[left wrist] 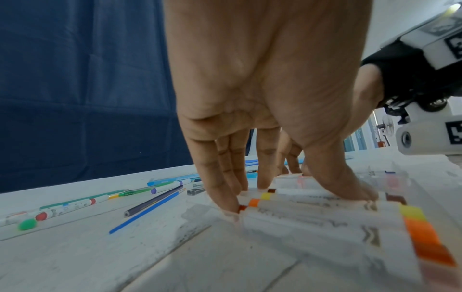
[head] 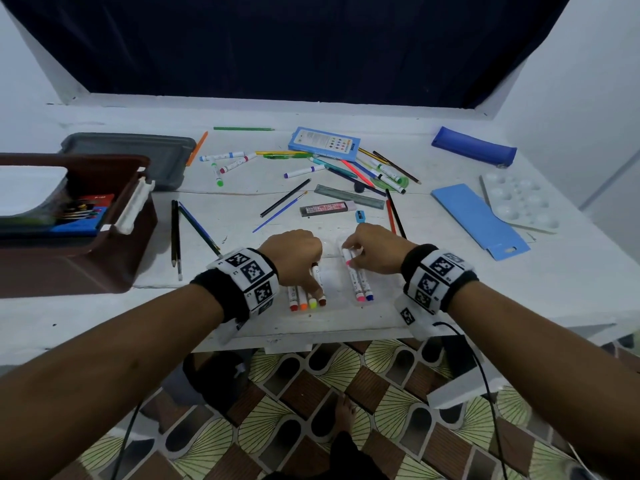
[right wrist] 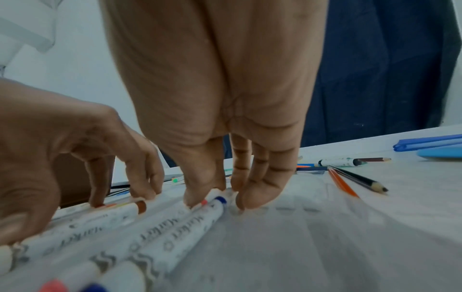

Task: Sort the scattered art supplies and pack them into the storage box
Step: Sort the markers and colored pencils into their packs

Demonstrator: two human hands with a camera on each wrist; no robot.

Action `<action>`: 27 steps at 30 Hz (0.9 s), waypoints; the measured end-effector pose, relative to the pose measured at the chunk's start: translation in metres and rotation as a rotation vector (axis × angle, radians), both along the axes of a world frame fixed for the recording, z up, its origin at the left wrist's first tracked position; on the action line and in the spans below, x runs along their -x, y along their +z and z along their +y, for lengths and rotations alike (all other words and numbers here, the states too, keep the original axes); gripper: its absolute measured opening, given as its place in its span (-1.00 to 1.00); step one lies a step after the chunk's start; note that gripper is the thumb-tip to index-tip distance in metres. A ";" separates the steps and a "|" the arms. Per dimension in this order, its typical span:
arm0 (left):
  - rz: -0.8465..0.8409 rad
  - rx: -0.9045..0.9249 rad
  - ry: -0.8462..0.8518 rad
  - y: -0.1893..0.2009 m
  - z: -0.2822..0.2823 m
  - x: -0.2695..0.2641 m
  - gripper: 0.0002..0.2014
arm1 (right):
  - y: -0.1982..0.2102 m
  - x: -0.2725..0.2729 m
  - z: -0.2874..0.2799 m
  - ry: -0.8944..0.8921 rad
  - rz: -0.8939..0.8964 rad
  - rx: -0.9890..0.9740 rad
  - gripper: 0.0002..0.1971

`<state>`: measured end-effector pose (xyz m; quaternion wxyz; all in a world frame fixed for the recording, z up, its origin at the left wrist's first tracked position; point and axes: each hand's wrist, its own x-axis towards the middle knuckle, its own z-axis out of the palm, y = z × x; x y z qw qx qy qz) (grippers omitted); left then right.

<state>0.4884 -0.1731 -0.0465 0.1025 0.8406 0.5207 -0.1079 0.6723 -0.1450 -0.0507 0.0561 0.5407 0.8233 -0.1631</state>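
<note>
Right now your left hand [head: 294, 252] presses down on a row of four white-barrelled markers [head: 308, 299] lying side by side in a clear plastic tray [head: 381, 289] at the near edge of the white table [head: 485, 292]. In the left wrist view your fingers [left wrist: 225, 189] are straight and spread along the far ends of the barrels while the thumb pins the brown-capped one; nothing is curled round. The caps nearest you run red, orange, yellow, brown.

Your right hand [head: 375, 249] sits just beside, over the same tray, with fingertips [right wrist: 197, 197] pinching the far ends of two more markers, one pink-capped [head: 356, 285] and one blue-capped [head: 366, 287], which lie touching each other. The tray is thin, see-through and ribbed into shallow grooves; the marker barrels are smooth round plastic printed with grey lettering.

Left of the tray stands the storage box [head: 114, 258], a brown plastic tub with a white latch, holding a white stack and a flat blue and red pack. Its grey lid [head: 166, 157] lies behind it. Beyond the tray lie loose pencils, markers, a grey ruler [head: 349, 195], a small blue sharpener [head: 361, 216] and a flat blue marker carton [head: 323, 144]. Right of the tray lie a blue sleeve [head: 479, 220], a white paint palette [head: 523, 202] with round wells and a blue pencil pouch [head: 473, 146].
</note>
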 end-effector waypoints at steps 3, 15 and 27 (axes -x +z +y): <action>-0.022 -0.008 0.009 -0.004 0.000 0.002 -0.35 | -0.003 -0.003 0.002 0.001 0.016 -0.012 -0.57; -0.071 0.003 0.029 -0.010 0.006 0.000 -0.33 | -0.006 -0.002 -0.004 0.008 -0.005 -0.040 -0.58; -0.189 0.027 0.098 0.005 0.029 0.009 -0.42 | 0.001 -0.010 0.000 -0.054 0.088 -0.038 -0.54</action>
